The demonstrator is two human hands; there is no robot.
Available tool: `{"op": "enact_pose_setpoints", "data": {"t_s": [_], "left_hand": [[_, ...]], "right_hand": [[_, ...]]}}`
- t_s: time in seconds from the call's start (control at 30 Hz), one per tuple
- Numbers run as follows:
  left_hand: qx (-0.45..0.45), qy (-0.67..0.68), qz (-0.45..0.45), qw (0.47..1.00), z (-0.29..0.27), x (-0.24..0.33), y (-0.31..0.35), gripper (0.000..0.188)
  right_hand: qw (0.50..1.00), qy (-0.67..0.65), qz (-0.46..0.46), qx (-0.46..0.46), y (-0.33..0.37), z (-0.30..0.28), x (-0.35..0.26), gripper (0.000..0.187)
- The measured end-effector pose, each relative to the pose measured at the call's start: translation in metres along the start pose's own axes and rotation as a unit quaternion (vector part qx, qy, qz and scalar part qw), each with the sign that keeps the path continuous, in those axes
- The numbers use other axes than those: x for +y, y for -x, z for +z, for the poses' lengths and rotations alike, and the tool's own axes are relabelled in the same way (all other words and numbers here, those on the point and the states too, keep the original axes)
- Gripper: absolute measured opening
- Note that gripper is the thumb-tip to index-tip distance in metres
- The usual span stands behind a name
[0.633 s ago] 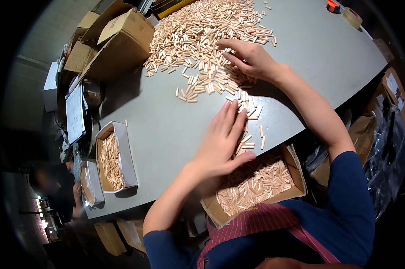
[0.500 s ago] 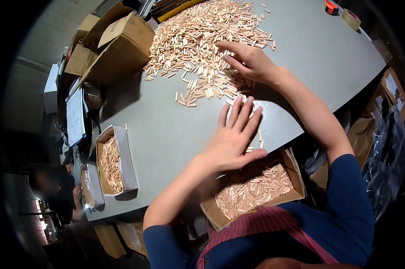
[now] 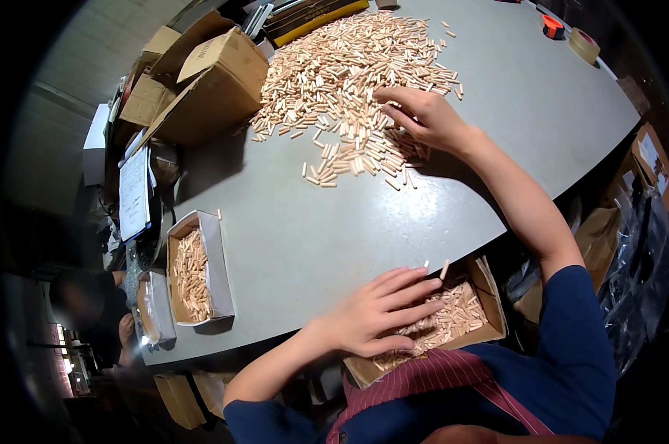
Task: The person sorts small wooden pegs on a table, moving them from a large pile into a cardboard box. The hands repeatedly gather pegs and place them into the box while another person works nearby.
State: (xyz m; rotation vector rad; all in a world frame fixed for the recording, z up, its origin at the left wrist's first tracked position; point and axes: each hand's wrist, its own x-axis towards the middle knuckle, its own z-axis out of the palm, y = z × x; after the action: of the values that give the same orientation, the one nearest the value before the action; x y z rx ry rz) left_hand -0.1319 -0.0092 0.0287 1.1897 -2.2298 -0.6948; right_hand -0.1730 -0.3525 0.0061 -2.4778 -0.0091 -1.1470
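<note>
My left hand (image 3: pixel 379 311) reaches over an open cardboard box (image 3: pixel 491 294) below the table's near edge, palm down with fingers stretched and apart. Short wooden dowels fill this box and partly show beside the fingers. Two loose dowels (image 3: pixel 444 270) show beyond my fingertips at the table edge, apparently dropping toward the box. My right hand (image 3: pixel 434 122) touches the near right side of a large dowel pile (image 3: pixel 342 70) on the grey table (image 3: pixel 275 229). Its fingers are bent, thumb and forefinger apart, with nothing visibly held; its underside is hidden.
At the left stand a narrow carton (image 3: pixel 220 274) of dowels and a smaller tray (image 3: pixel 164 311). A large open carton (image 3: pixel 216 92) and a clipboard (image 3: pixel 135 192) are farther back. A tape roll (image 3: pixel 584 46) lies far right. Another person (image 3: pixel 90 311) is at far left.
My left hand has swept from the tabletop back over the box, and the dowels near it have left the table. My right hand stays by the pile, shifted slightly in view.
</note>
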Motion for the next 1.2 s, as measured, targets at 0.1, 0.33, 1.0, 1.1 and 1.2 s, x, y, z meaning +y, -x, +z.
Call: {"op": "enact_pose_setpoints", "data": {"t_s": [0.1, 0.33, 1.0, 1.1, 1.2], "left_hand": [[0.156, 0.003, -0.098, 0.983, 0.002, -0.014, 0.021, 0.05], [0.339, -0.277, -0.194, 0.878, -0.05, -0.09, -0.029, 0.027], [0.205, -0.322, -0.23, 0.895, -0.024, -0.047, 0.014, 0.033], [0.264, -0.42, -0.324, 0.806, -0.057, -0.014, 0.081, 0.031], [0.37, -0.457, -0.426, 0.687, -0.098, -0.003, 0.157, 0.026]], "right_hand": [[1.0, -0.003, 0.014, 0.016, -0.002, -0.001, -0.001, 0.027], [1.0, -0.011, 0.018, -0.002, 0.003, -0.001, 0.009, 0.034], [0.999, 0.014, 0.046, -0.016, 0.005, -0.002, 0.017, 0.032], [0.997, 0.016, 0.057, -0.044, 0.009, 0.003, 0.02, 0.03], [0.996, -0.012, 0.067, -0.062, 0.007, 0.009, 0.022, 0.025]]}}
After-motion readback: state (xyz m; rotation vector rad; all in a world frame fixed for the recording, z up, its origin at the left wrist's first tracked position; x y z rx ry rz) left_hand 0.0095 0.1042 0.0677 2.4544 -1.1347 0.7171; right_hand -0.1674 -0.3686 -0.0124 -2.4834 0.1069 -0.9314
